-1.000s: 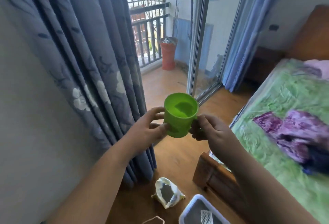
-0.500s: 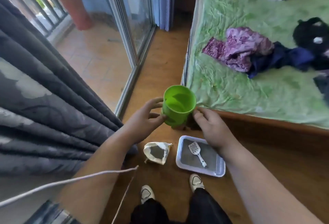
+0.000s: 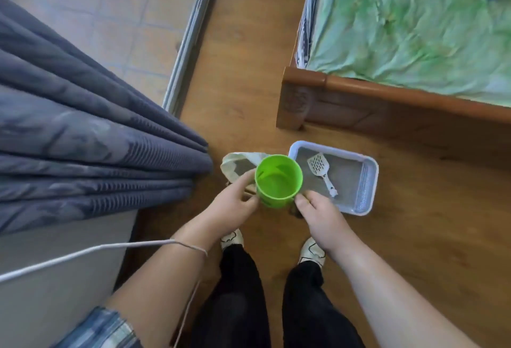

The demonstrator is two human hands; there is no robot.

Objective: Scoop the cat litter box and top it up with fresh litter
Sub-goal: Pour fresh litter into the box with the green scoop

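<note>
I hold an empty green plastic cup (image 3: 278, 179) upright in front of me with both hands. My left hand (image 3: 231, 206) grips its left side, and my right hand (image 3: 320, 213) grips its right side, low down. On the wooden floor below stands a pale rectangular litter box (image 3: 369, 181) with grey litter in it. A white slotted scoop (image 3: 322, 172) lies on that litter. Left of the box, partly hidden behind the cup, sits an open cream bag (image 3: 235, 166) with grey litter inside.
A wooden bed frame (image 3: 359, 104) with a green sheet fills the upper right. Grey curtains (image 3: 83, 140) hang at the left beside a sliding door track (image 3: 188, 35). My feet in white shoes (image 3: 232, 238) stand just before the box. A white cord (image 3: 83, 253) crosses my left wrist.
The view has tilted down from the balcony door to the floor. The cup stays in both hands and now hangs right above the bag and the litter box.
</note>
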